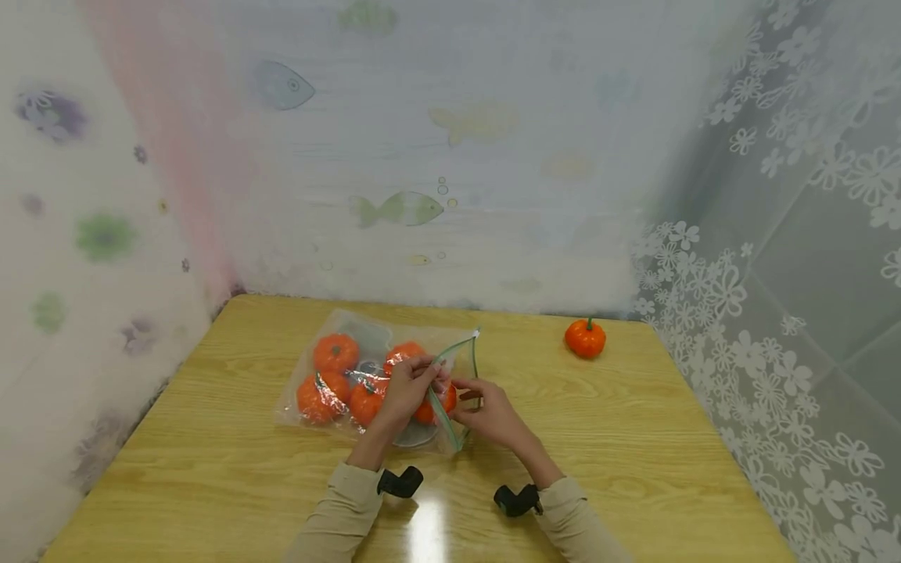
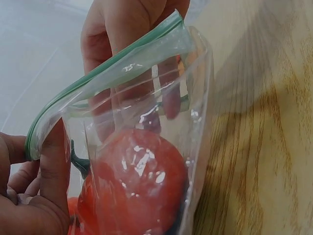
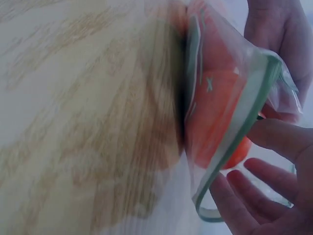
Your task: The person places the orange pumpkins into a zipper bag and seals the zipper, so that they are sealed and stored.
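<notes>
A clear zip bag [image 1: 362, 323] with a green zip strip [image 2: 98, 71] lies on its side on the table, holding several small orange toy pumpkins [image 1: 335, 353]. My left hand [image 1: 407, 391] pinches the upper edge of the bag's mouth between thumb and fingers, lifting it apart from the lower edge. My right hand [image 1: 496, 414] is at the mouth, its extended fingers [image 3: 254, 196] reaching inside. They come right up to the pumpkin [image 2: 142, 181] nearest the opening, whose green stem shows in the left wrist view. Plastic partly covers these fingertips.
Another orange pumpkin [image 1: 586, 339] with a green stem stands alone at the table's back right. The wooden table [image 1: 633, 453] meets a curtain [image 1: 493, 258] printed with fish at its back edge. Flower-patterned sheeting [image 1: 760, 336] hangs along the right side.
</notes>
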Motion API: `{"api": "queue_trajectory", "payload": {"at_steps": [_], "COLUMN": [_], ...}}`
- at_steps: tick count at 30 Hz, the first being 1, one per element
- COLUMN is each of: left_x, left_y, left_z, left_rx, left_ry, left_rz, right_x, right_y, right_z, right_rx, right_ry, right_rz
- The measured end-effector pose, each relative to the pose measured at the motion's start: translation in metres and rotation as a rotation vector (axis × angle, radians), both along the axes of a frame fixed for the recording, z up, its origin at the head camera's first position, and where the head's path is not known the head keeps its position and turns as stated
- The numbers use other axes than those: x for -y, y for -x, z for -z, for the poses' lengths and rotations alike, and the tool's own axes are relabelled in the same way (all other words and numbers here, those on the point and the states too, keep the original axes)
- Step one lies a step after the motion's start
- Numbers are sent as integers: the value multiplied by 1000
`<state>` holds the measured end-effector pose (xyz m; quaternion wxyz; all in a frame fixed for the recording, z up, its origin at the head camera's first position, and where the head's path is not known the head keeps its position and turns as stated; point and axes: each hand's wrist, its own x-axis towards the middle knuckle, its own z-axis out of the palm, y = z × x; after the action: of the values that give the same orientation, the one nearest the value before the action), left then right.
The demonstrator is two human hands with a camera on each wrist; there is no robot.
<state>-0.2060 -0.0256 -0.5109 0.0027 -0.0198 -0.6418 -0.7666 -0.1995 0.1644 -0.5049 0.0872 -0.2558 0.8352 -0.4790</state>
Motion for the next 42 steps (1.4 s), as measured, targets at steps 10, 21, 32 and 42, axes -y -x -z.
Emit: {"api": "queue_trajectory", "payload": {"at_steps": [10, 21, 32, 42], "left_x": [-2, -1, -1, 0], "left_y": [0, 0, -2, 0], "left_z": [-6, -5, -5, -2], "left_rx": [-7, -9, 5, 12], "left_ry": [-4, -7, -12, -6], "left_rz": [-6, -5, 11, 1], "right_x": [-26, -81, -140, -175], "right_y": [14, 38, 74, 106], "right_z": [-6, 5, 11, 14], "right_rx": [-134, -141, -59, 107], "right_ry": [298, 304, 29, -41], "right_rz": [350, 608, 803, 810]}}
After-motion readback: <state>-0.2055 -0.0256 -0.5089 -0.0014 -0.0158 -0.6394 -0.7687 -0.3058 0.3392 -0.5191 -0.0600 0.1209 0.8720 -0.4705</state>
